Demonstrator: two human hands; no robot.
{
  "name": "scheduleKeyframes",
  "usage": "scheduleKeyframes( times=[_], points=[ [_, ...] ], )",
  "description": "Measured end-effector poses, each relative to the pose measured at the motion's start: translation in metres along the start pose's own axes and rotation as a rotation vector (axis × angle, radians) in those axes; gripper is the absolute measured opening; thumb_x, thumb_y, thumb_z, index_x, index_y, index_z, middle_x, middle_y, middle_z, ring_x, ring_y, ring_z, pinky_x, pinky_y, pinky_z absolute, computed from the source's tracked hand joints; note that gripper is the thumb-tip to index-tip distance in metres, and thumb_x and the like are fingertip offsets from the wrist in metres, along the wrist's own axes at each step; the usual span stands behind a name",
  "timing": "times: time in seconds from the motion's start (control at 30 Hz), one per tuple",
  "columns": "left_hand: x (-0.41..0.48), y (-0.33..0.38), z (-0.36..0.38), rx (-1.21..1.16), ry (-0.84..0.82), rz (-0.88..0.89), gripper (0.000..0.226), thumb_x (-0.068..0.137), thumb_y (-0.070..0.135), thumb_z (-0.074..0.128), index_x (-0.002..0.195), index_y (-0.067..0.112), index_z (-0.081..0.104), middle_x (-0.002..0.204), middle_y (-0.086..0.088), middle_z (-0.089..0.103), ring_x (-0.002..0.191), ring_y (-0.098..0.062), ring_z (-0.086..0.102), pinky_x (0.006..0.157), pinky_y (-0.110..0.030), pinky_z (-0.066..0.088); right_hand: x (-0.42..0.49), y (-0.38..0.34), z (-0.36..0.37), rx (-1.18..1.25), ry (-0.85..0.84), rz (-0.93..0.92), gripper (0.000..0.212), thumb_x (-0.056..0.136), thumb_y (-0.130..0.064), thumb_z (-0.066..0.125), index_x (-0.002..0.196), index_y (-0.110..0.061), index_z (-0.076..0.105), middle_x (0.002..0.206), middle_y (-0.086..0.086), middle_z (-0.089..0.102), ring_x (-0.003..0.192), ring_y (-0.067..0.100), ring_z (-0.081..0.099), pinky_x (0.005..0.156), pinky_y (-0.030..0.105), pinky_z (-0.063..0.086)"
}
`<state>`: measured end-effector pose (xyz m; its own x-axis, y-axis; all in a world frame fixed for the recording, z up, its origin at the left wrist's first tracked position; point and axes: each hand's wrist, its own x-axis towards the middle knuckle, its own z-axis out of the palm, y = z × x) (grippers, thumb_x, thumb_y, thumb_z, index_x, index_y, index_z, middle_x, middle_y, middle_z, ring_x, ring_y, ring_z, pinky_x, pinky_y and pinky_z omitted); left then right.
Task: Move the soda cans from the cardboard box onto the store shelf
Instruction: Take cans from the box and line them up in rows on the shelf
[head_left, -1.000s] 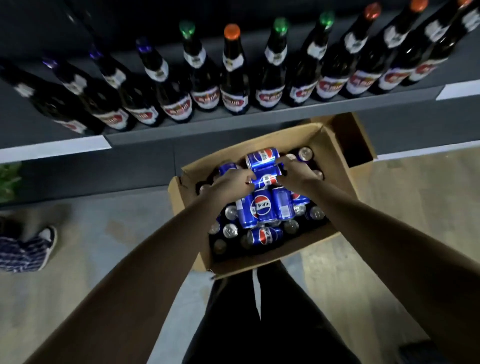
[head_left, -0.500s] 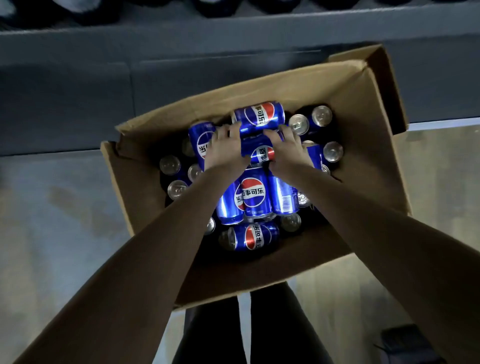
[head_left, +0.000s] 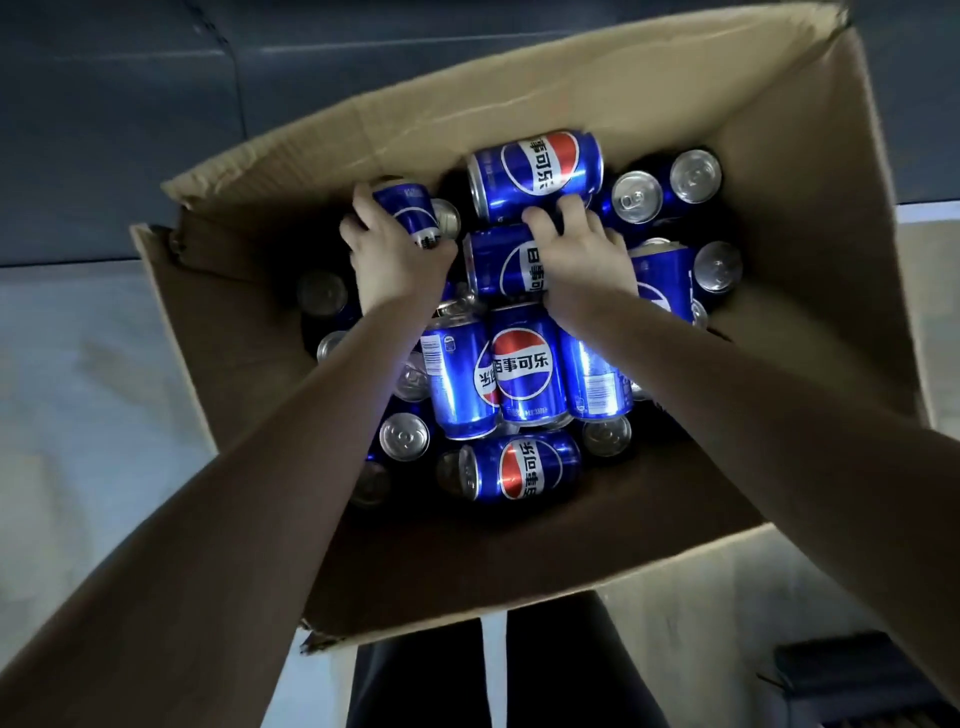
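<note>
Soda cans (head_left: 522, 369) in cardboard box (head_left: 571, 104) — left hand (head_left: 395, 254) fingers clamp one, right hand (head_left: 582, 265) seemingly curls round another

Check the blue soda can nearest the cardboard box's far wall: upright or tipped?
Tipped: the blue soda can lies on its side, printed sidewall facing up.

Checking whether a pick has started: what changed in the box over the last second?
The left hand has shifted left and taken a grip on the far-left can. The right hand stays curled over the middle lying can. The other cans and the cardboard box lie as before.
</note>
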<state>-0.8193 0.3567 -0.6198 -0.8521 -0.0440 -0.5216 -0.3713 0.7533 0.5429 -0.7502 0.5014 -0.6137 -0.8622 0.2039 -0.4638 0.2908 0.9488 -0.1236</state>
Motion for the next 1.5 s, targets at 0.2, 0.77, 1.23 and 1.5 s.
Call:
scheduleKeyframes(
  times=[0.2, 0.77, 1.23, 1.5],
  points=[
    [0.009, 0.002, 0.012, -0.125, 0.035, -0.192, 0.105, 0.075, 0.034, 0.076, 0.151, 0.015, 0.005, 0.144, -0.019, 0.034, 0.132, -0.034, 0.038, 0.104, -0.045, 0.040, 0.013, 0.005, -0.006, 0.014, -0.115, -0.008, 0.080, 0.075, -0.003, 0.072, 0.140, -0.022, 0.029, 0.132, 0.015, 0.043, 0.121, 0.033, 0.045, 0.101, 0.043, 0.037],
    [-0.023, -0.010, 0.001, -0.210, 0.155, -0.179, 0.070, 0.068, 0.030, 0.078, 0.120, 0.011, 0.036, 0.119, -0.012, 0.058, 0.110, -0.031, 0.057, 0.093, -0.039, 0.049, -0.001, 0.013, -0.031, 0.162, -0.160, -0.073, 0.084, 0.071, -0.026, 0.081, 0.141, -0.019, 0.035, 0.136, 0.014, 0.041, 0.120, 0.033, 0.048, 0.095, 0.040, 0.043],
    [-0.109, 0.050, -0.138, -0.193, 0.202, 0.248, 0.062, 0.069, 0.031, 0.078, 0.121, 0.025, 0.044, 0.108, 0.003, 0.056, 0.103, -0.019, 0.054, 0.088, -0.030, 0.043, -0.065, -0.021, -0.179, 0.585, -0.060, -0.192, 0.094, 0.062, -0.020, 0.087, 0.140, -0.015, 0.035, 0.134, 0.004, 0.052, 0.123, 0.018, 0.050, 0.101, 0.021, 0.036],
    [-0.209, 0.145, -0.299, -0.582, 0.213, 0.541, 0.073, 0.059, 0.033, 0.076, 0.124, 0.033, 0.042, 0.115, 0.007, 0.062, 0.104, -0.013, 0.063, 0.097, -0.032, 0.048, -0.159, -0.059, -0.391, 0.679, -0.039, -0.529, 0.089, 0.069, -0.005, 0.082, 0.142, -0.016, 0.032, 0.127, -0.003, 0.052, 0.116, 0.008, 0.052, 0.101, 0.020, 0.040]
  ],
)
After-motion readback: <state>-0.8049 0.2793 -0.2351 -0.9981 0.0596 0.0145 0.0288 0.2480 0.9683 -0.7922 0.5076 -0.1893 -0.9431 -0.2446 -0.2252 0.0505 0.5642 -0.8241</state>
